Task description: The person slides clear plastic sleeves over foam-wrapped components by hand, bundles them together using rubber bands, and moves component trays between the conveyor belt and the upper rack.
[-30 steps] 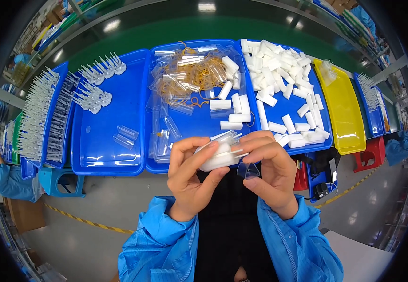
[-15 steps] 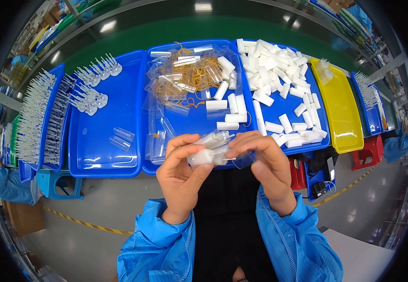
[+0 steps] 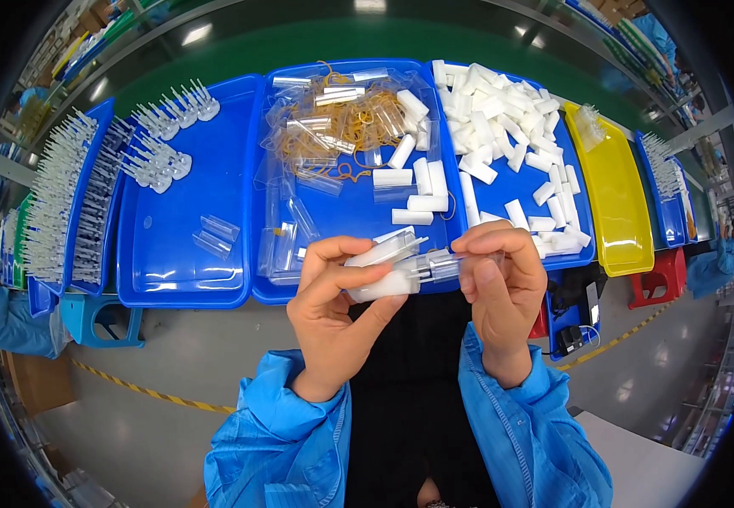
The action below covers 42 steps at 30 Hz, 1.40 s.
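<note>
My left hand (image 3: 337,317) is closed around white blocks with thin white pins (image 3: 384,286). They lie side by side, pins pointing right, and the upper one has a clear cover over it. Between the thumb and fingers of my right hand (image 3: 502,292) is a clear plastic sleeve (image 3: 445,266). Its left end meets the pin tips; whether any pin sits inside it I cannot tell. Behind my hands, a blue tray (image 3: 346,224) carries clear sleeves, tan rubber bands (image 3: 362,127) and a few white blocks (image 3: 426,203).
To the right, another blue tray (image 3: 502,196) is heaped with white blocks (image 3: 502,118), with a yellow tray (image 3: 616,195) beyond it. A left blue tray (image 3: 181,275) bears pinned white pieces (image 3: 159,165) and loose clear sleeves (image 3: 216,237). Stacked trays of pinned pieces (image 3: 58,203) stand farther left.
My right hand has drawn a little to the right and turned, bringing the clear sleeve up level with the pins. My left hand keeps its hold, and the view has shifted slightly.
</note>
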{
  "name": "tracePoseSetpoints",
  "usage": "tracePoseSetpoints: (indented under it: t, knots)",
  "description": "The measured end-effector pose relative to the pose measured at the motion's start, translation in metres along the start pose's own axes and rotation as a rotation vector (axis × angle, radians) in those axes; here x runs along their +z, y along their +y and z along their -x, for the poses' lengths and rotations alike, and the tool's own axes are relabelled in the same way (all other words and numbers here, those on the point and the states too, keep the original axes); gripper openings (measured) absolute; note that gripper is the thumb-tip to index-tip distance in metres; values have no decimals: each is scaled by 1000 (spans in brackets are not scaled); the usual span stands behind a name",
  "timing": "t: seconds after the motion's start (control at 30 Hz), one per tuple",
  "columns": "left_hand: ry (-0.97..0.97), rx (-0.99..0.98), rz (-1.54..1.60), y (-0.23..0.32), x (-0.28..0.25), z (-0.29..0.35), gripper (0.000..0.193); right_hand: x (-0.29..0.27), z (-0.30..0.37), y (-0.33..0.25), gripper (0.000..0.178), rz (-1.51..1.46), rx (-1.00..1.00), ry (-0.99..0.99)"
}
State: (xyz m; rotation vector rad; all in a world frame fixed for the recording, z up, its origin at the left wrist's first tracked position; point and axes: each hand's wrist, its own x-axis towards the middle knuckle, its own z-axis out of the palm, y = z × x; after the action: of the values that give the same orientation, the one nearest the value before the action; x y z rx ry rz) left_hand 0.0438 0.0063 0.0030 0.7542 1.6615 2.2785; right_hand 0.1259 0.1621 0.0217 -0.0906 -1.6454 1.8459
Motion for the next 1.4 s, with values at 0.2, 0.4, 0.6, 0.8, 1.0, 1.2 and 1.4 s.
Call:
tracePoseSetpoints:
  t: [0.2,0.4,0.6,0.8,1.0,1.2,1.4]
  knots:
    - [17,48,-78,-1,0,1,29,6,2,-3,15,82,63,-51]
    - [82,59,-167,-2,2,1,29,9,6,-3,14,99,94,-55]
    - [113,105,-238,-2,2,3,30,15,7,4,14,98,19,-33]
    - [128,120,-272,-3,3,5,30,17,6,6,16,204,-72,-30]
    - [115,198,-353,1,1,5,29,16,5,3,15,253,-87,-62]
    - [59,279,-432,6,2,3,28,14,3,2,14,280,-86,-59]
    - [51,280,-441,7,1,3,28,13,0,-1,16,265,-54,-77]
